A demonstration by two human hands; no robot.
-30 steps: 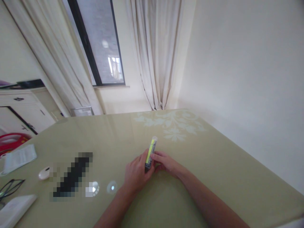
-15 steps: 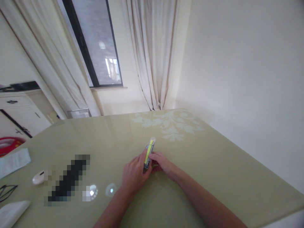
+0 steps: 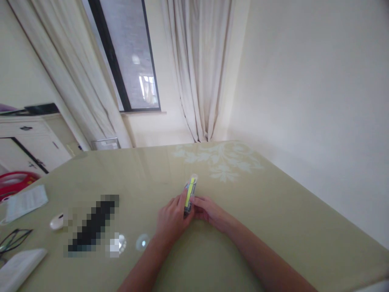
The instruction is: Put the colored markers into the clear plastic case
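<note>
Both hands meet near the middle of the olive-green table [image 3: 273,211]. Between them lies a narrow clear case with a yellow-green insert [image 3: 190,192], pointing away from me. My left hand [image 3: 170,219] grips its near end from the left, thumb along its side. My right hand [image 3: 209,211] pinches the same end from the right with closed fingers. The case's far end sticks out past the fingers and rests on or just above the tabletop.
On the left of the table lie a blurred-out dark object [image 3: 91,227], a small white oval item [image 3: 56,222], a white face mask [image 3: 26,201], glasses [image 3: 13,239] and a white flat item [image 3: 18,269]. A white cabinet [image 3: 33,142], window and curtains stand behind.
The hands and case have stayed almost in place; the case has slid slightly lower in the grip. The view has shifted a little.
</note>
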